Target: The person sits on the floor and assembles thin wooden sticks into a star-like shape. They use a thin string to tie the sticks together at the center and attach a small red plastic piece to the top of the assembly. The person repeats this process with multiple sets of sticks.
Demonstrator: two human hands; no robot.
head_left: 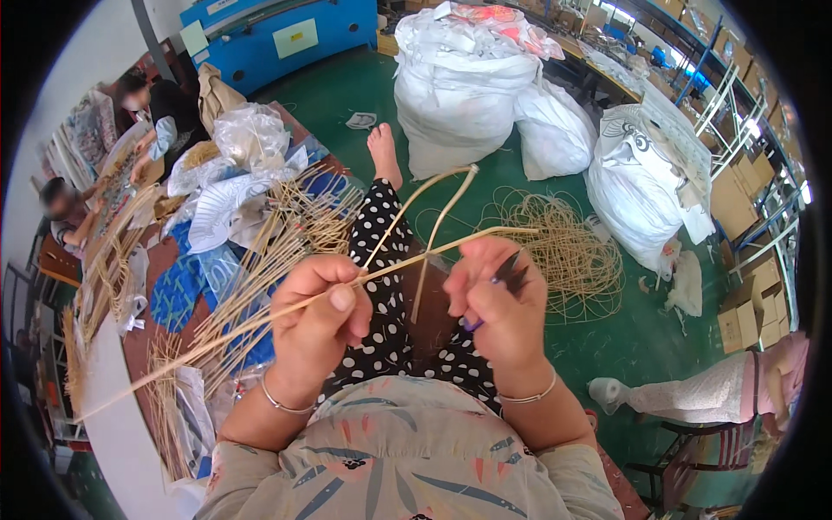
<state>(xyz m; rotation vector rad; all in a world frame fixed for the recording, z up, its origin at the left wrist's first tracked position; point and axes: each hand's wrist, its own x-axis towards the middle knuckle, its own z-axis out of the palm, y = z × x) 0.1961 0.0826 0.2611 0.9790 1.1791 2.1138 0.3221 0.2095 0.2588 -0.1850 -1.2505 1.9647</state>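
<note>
My left hand (321, 303) pinches a long, thin bamboo strip (195, 353) between thumb and fingers. The strip slants from the lower left up past my right hand. Against it, close to my left fingertips, lies a bent bamboo piece (448, 206), folded to a point at its far end, with one leg crossing the strip and hanging below. My right hand (504, 303) is closed around small purple-handled snips (513, 270), their dark blades showing between the fingers. That hand is just below the strip's right end; whether it touches the strip, I cannot tell.
Bundles of bamboo sticks (260, 277) lie on the table to my left with plastic bags (251, 134). A coil of thin cane (568, 256) lies on the green floor at right, near large white sacks (464, 95). Other people sit at far left; another person is at lower right.
</note>
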